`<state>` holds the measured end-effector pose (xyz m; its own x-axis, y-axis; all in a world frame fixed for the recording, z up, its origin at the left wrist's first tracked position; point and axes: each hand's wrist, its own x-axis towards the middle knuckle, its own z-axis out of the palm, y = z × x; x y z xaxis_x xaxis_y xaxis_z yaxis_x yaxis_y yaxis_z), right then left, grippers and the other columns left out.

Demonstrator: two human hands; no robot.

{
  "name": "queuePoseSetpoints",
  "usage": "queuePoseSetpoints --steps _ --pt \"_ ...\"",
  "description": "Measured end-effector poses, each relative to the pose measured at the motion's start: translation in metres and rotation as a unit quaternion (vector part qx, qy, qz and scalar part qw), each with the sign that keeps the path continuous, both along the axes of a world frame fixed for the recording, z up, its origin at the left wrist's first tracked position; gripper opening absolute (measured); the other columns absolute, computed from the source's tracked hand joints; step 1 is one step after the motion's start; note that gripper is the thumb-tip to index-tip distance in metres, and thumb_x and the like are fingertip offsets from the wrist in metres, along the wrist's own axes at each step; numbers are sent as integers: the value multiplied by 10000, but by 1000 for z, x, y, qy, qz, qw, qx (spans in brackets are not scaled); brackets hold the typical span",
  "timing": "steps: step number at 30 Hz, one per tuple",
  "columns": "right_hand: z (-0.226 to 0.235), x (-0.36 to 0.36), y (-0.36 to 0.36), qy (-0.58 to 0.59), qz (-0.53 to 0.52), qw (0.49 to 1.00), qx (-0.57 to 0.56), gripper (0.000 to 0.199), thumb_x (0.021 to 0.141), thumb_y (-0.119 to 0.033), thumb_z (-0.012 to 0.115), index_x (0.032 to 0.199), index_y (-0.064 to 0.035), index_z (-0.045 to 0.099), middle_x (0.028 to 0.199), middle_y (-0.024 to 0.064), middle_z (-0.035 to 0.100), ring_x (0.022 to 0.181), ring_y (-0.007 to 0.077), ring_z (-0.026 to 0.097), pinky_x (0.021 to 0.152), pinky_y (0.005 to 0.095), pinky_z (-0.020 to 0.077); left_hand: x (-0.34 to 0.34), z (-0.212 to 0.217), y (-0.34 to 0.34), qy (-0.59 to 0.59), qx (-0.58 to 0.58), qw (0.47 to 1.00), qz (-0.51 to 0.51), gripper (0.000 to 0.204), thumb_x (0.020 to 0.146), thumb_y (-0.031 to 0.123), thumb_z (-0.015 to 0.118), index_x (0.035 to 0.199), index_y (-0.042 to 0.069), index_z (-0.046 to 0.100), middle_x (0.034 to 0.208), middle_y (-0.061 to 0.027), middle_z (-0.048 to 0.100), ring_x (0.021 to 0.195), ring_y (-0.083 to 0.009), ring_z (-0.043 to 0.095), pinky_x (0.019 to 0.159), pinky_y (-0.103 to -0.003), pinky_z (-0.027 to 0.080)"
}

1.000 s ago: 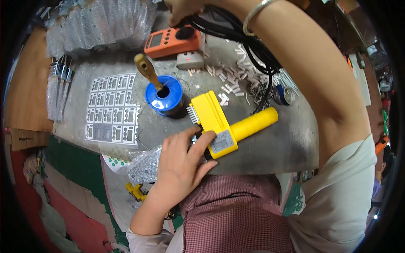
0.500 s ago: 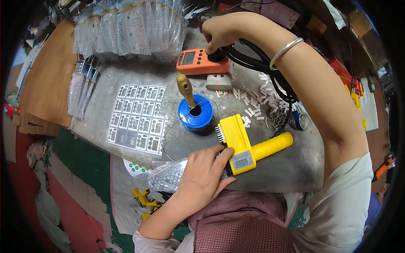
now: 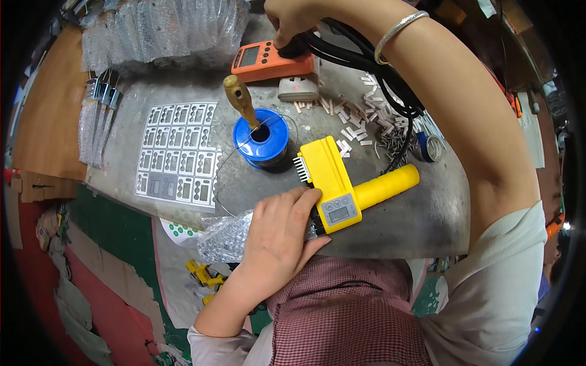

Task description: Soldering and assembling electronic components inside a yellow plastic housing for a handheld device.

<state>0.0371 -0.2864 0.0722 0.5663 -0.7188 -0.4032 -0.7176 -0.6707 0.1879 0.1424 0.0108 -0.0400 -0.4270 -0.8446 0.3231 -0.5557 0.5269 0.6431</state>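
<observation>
Your left hand grip lies flat and loose on the yellow tool, near its little screen, at the worktop front edge. Right hand reaches far back to the orange meter & black cables; can't tell if it's pinching anything, fingertips are hidden. Next, prob. steady the tool.

A grey, worn metal worktop is seen from above. Left of the worktop, a brown board is laid alongside its edge. Below the worktop's near-left edge, a floor of green and red patches is seen, strewn with torn cardboard scraps. The worktop is evenly lit, and no hard shadows are cast.
</observation>
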Motion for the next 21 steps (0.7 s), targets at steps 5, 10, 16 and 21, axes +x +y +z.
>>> queuePoseSetpoints --steps 5,10,16,21 --pt "-2 2 5 7 -16 1000 -1 436 753 -333 764 922 67 728 842 176 721 784 305 692 691 389 543 0 -1 1 2 -10 1000 2 706 707 215 824 1285 29 463 1218 -193 575 1051 -382 557 902 -444 420" --pt "-16 -6 6 -15 23 998 -63 444 754 -343 762 944 56 728 915 201 719 885 326 687 768 411 539 -2 0 0 3 -13 1000 -6 702 707 219 826 1281 34 468 1218 -193 576 1051 -383 558 905 -444 425" --pt "-18 -6 5 -18 6 999 -31 462 754 -355 762 962 56 725 966 216 714 918 338 684 795 414 541 0 -4 3 -7 -26 1000 11 672 717 251 823 1253 29 483 1215 -189 580 1051 -376 560 907 -445 428" --pt "-17 -14 7 -31 1 999 -43 464 761 -335 753 1000 60 715 982 212 714 932 333 682 805 408 537 -1 4 1 -68 -54 996 -25 618 721 229 807 1299 177 594 1199 -177 571 981 -338 555 849 -426 434"
